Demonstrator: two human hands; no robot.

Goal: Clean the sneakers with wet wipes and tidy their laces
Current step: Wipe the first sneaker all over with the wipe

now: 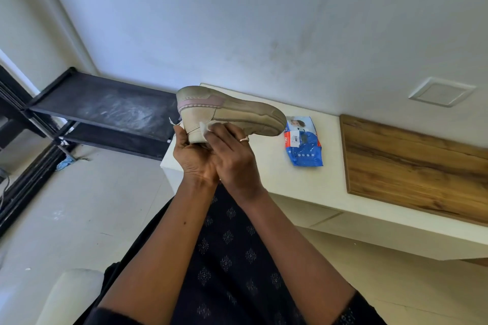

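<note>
A beige sneaker (232,111) with a pink heel trim is held up sole-up above the white table (269,166), its heel to the left and toe to the right. My left hand (194,158) grips it from below near the opening. My right hand (232,155), with a ring on one finger, presses a white wet wipe (207,128) against the sneaker's side. A white lace end (173,121) pokes out at the left of the shoe. The rest of the laces are hidden.
A blue pack of wet wipes (303,144) lies on the white table to the right of the shoe. A wooden panel (412,163) covers the table's right part. A black shoe rack (105,111) stands at the left against the wall.
</note>
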